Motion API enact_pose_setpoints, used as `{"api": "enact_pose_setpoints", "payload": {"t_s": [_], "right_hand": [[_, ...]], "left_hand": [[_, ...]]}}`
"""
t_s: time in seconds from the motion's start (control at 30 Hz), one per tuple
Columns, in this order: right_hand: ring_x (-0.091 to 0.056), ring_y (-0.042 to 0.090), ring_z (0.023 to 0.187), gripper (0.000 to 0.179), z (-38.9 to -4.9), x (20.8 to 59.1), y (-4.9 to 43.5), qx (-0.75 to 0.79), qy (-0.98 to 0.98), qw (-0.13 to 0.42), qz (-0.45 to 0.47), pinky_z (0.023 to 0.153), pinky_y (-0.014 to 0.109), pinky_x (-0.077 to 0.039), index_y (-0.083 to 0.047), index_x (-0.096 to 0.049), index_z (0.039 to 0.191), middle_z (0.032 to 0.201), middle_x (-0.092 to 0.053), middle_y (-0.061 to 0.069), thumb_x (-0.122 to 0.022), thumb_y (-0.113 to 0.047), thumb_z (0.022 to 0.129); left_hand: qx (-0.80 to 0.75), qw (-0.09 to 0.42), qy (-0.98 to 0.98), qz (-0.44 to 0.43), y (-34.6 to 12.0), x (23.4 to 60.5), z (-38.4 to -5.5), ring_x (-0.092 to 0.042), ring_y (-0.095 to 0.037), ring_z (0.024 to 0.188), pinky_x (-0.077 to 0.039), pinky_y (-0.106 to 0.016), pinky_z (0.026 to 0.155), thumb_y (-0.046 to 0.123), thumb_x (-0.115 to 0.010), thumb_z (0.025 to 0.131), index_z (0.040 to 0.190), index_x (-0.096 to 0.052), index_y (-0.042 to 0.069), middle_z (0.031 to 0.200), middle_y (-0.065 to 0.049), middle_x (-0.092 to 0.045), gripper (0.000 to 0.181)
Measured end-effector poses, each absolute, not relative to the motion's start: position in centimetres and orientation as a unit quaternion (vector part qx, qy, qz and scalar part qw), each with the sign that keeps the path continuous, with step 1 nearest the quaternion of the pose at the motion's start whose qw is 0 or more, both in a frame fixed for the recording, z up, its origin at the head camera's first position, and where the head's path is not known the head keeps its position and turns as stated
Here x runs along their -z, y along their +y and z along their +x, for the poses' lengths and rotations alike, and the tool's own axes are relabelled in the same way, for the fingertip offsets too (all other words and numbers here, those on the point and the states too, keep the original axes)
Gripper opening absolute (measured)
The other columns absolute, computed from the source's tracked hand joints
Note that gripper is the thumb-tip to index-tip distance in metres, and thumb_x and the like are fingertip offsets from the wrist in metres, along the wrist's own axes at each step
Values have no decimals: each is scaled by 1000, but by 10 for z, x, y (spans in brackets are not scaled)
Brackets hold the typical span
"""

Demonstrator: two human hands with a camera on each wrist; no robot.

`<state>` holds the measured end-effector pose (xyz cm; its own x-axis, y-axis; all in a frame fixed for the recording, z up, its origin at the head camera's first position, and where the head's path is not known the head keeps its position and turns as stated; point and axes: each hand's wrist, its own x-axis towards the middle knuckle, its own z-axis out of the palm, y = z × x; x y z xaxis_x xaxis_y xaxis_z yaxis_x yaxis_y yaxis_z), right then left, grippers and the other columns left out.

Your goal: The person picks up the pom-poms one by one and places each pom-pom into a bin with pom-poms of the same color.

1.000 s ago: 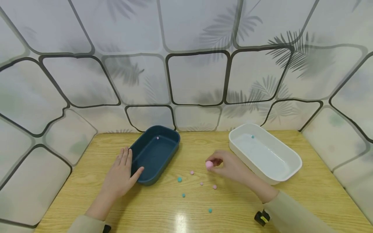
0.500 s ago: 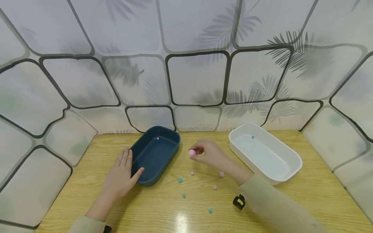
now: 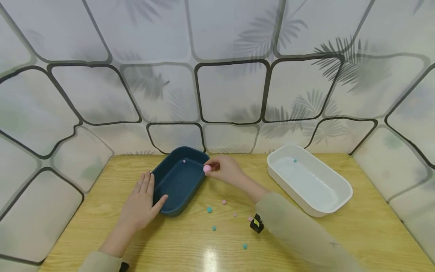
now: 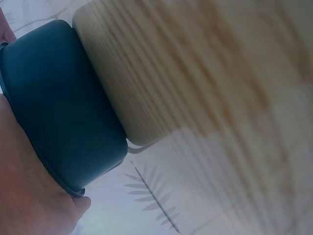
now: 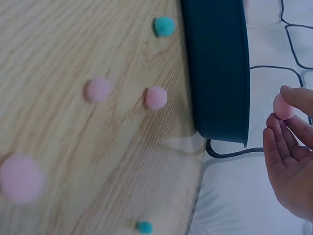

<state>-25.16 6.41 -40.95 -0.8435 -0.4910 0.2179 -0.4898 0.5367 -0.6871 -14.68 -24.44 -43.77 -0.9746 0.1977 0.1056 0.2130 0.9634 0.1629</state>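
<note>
My right hand point(image 3: 225, 170) pinches a large pink pompom point(image 3: 207, 169) between thumb and fingers, over the right rim of a dark blue dish point(image 3: 178, 181). In the right wrist view the pinched pompom point(image 5: 282, 106) is held just above the dish's wall point(image 5: 217, 73). My left hand point(image 3: 139, 204) rests on the dish's left rim with its fingers straight and the thumb over the near edge. A small pink pompom point(image 3: 184, 161) lies inside the dish. In the left wrist view the dish's outer side point(image 4: 66, 107) shows beside the left hand point(image 4: 29, 181).
A white dish point(image 3: 343, 189) stands at the right with a small teal pompom point(image 3: 295, 161) in it. Several loose pink and teal pompoms, such as a teal one point(image 3: 209, 209) and a pink one point(image 3: 224, 202), lie on the wooden table point(image 3: 170, 241). A patterned wall covering point(image 3: 231, 94) stands behind.
My right hand has carried the large pink pompom left and away from me, from the table's middle to the blue dish's right rim. My left hand has stayed in place.
</note>
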Motion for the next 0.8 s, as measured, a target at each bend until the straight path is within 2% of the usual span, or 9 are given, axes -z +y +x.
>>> {"api": "enact_pose_setpoints", "payload": {"t_s": [0.27,0.57,0.8], "right_hand": [[-72,22,96,27,-265,411,41,422,869,23,-256,83,25,-59,-6,-79,118,108,-78,10,-83,-14,93],[-74,28,105,27,-274,409,21,460,856,54,-229,88,28,-62,-4,-77,119,117,-78,14,-82,-10,93],[-75,25,102,26,-278,415,12,469,855,59,-211,84,25,-61,-3,-77,115,113,-79,13,-84,-12,92]], "left_hand": [[91,43,-989,-105,-245,439,-147,-17,-52,161,-23,-64,131,50,-54,109,163,-21,-15,173,-35,-16,91],[88,47,-990,-104,-245,439,-148,-18,-52,161,-24,-64,130,53,-51,109,162,-22,-15,172,-36,-18,91],[92,43,-990,-102,-245,439,-148,-18,-52,161,-24,-64,130,52,-52,109,162,-22,-15,172,-35,-17,91]]}}
